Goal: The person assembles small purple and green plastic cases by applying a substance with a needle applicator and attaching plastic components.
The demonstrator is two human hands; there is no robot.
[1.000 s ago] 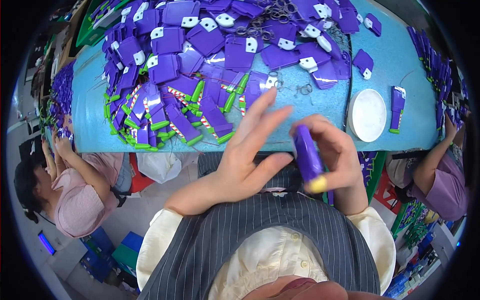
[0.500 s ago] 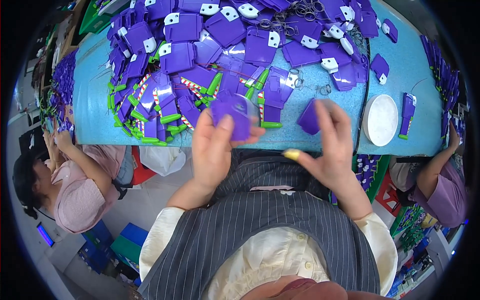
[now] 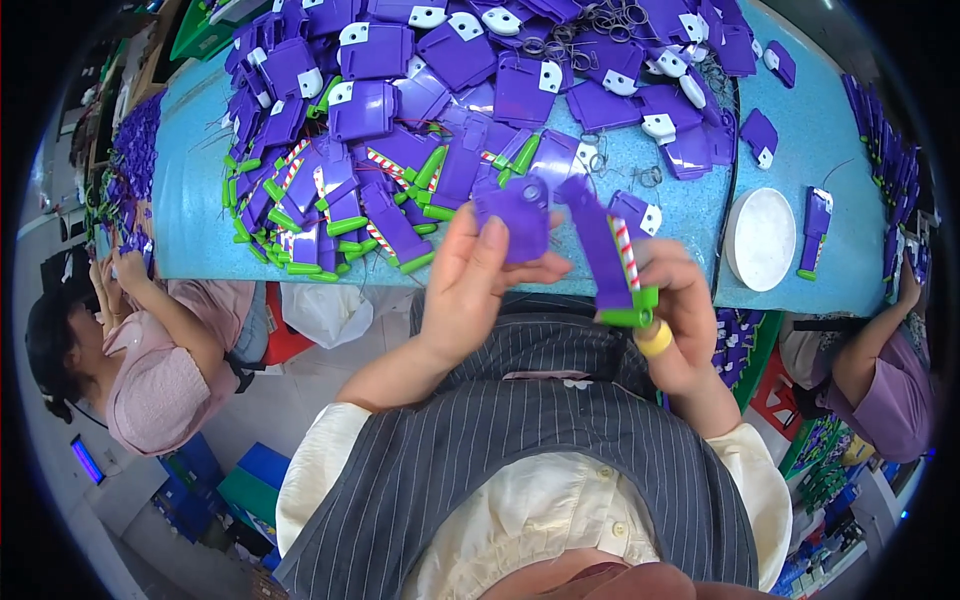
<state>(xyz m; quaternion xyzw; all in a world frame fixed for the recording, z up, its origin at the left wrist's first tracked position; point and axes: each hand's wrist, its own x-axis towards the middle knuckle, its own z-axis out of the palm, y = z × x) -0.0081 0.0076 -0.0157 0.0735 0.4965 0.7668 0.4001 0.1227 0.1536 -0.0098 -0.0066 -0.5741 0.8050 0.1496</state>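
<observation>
My left hand (image 3: 462, 295) grips a flat purple plastic panel (image 3: 515, 222) between thumb and fingers. In my right hand (image 3: 688, 310) is a long purple wing piece (image 3: 598, 245) with a red-and-white striped edge and a green tip. The two pieces are close together, and whether they touch cannot be told. A yellow finger cover (image 3: 655, 340) sits on my right thumb. Just beyond that hand, a small purple piece with a white corner (image 3: 637, 212) lies on the blue table.
Purple panels with white corners (image 3: 375, 50) pile up across the far side. Green-tipped wing pieces (image 3: 395, 225) heap at the left. Metal rings (image 3: 612, 22), a white round dish (image 3: 760, 240) and a dark cord (image 3: 733, 140) lie on the table. A person (image 3: 165, 370) works at the left, another (image 3: 880, 380) at the right.
My right hand has taken up the green-tipped wing piece from the table and brought it near my left hand. The left hand moved slightly right with its panel.
</observation>
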